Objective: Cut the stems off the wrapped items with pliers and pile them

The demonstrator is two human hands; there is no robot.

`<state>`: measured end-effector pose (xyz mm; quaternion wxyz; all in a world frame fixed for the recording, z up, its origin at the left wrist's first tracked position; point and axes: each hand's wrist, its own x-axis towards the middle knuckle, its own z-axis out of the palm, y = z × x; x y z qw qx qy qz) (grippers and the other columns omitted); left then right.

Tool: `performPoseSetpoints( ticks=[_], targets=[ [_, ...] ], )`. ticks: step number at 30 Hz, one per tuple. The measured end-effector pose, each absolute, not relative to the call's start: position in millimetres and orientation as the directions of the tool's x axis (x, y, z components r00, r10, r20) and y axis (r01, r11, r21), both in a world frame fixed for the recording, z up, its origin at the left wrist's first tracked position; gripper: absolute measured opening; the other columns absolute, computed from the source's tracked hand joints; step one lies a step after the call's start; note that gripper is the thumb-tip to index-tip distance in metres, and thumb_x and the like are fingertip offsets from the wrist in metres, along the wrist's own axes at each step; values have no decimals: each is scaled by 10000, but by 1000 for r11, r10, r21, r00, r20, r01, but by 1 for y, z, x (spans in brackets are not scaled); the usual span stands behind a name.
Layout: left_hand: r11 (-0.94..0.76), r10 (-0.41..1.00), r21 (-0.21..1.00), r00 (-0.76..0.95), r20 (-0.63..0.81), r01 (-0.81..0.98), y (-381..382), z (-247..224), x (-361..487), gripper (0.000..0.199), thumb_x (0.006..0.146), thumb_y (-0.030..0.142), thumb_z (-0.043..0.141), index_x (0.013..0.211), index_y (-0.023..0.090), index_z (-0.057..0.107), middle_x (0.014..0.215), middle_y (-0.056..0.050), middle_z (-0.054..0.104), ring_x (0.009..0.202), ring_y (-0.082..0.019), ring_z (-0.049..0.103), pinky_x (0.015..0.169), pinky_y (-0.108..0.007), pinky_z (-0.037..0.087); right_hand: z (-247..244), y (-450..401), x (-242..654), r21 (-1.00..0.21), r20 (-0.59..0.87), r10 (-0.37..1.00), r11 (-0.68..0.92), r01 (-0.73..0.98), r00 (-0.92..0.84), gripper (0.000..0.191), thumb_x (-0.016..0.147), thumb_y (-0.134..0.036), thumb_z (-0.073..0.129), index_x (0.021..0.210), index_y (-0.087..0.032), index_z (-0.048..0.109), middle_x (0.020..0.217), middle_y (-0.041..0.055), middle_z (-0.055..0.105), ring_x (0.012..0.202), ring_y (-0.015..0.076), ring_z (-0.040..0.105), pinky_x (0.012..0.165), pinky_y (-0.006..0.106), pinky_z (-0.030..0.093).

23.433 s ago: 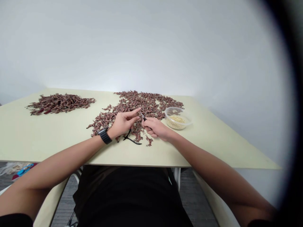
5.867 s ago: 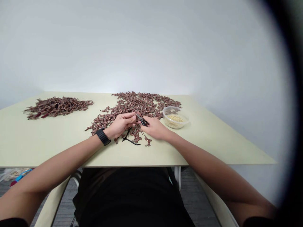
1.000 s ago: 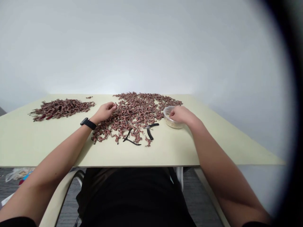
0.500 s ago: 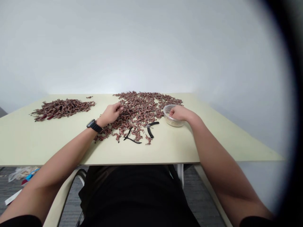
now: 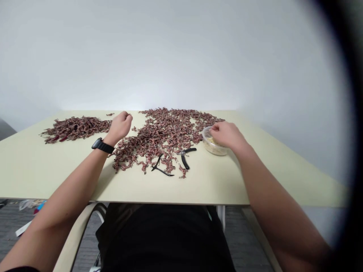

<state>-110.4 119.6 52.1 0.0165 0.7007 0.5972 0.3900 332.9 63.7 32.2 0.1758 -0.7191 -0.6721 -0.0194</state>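
Observation:
My left hand (image 5: 121, 126), a black watch on its wrist, is closed in the gap between two piles. At its fingertips shows a bit of a small reddish-brown piece, mostly hidden by the fingers. The large pile (image 5: 164, 130) of similar reddish-brown pieces, which look like little animal figures, spreads over the middle of the table. On the left lies the smaller pile (image 5: 76, 128). My right hand (image 5: 228, 135) is over the clear round tub (image 5: 217, 150), fingers pinched inside its rim; whatever they hold is too small to tell. Yellowish bits lie in the tub.
Black-handled nippers (image 5: 185, 158) and a second black tool (image 5: 162, 167), also like nippers, lie at the large pile's front edge. One loose piece (image 5: 110, 114) lies behind the smaller pile. The pale table (image 5: 181, 190) meets a white wall behind.
My left hand has moved left and slightly up, off the large pile toward the smaller one. My right hand has risen a little within the tub. The view has shifted slightly.

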Motion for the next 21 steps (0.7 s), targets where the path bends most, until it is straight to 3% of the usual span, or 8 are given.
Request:
performPoseSetpoints(
  ticks=[5, 9, 12, 16, 21],
  targets=[
    [-202, 898, 524, -56, 436, 828, 149, 48, -149, 445, 943, 566, 460, 695, 198, 488, 606, -12, 483, 563, -155, 404, 544, -307, 281, 38, 48, 311, -317, 404, 903, -9, 949, 144, 247, 903, -361, 548, 802, -217, 721, 767, 76, 719, 688, 222, 580, 615, 316, 345],
    [-191, 965, 414, 92, 248, 890, 175, 36, -166, 426, 943, 526, 449, 743, 183, 605, 686, -56, 632, 602, -179, 510, 572, -299, 335, 42, 36, 294, -374, 431, 895, 61, 925, 116, 244, 912, -368, 560, 812, -215, 721, 699, 51, 699, 631, 201, 573, 604, 303, 350],
    [-242, 961, 316, 182, 206, 917, 190, 27, -172, 415, 921, 536, 480, 883, 179, 686, 836, -101, 722, 694, -215, 599, 607, -299, 378, 41, 31, 289, -407, 464, 877, 85, 910, 125, 224, 918, -369, 581, 800, -228, 709, 669, 13, 682, 609, 177, 576, 611, 289, 374],
    [-241, 971, 204, 237, 42, 949, 204, 17, -170, 496, 870, 643, 527, 796, 181, 693, 745, -123, 712, 623, -234, 612, 564, -319, 366, 38, 29, 290, -413, 541, 827, 103, 905, 152, 220, 917, -362, 594, 799, -218, 711, 632, -3, 656, 569, 152, 569, 602, 273, 401],
    [-220, 969, 213, 238, -62, 952, 218, 12, -165, 522, 859, 655, 517, 741, 176, 687, 722, -136, 708, 580, -225, 607, 529, -334, 358, 39, 25, 286, -415, 602, 767, 62, 908, 223, 241, 885, -413, 624, 863, -213, 757, 728, 34, 726, 646, 178, 667, 641, 276, 457]
  ],
)
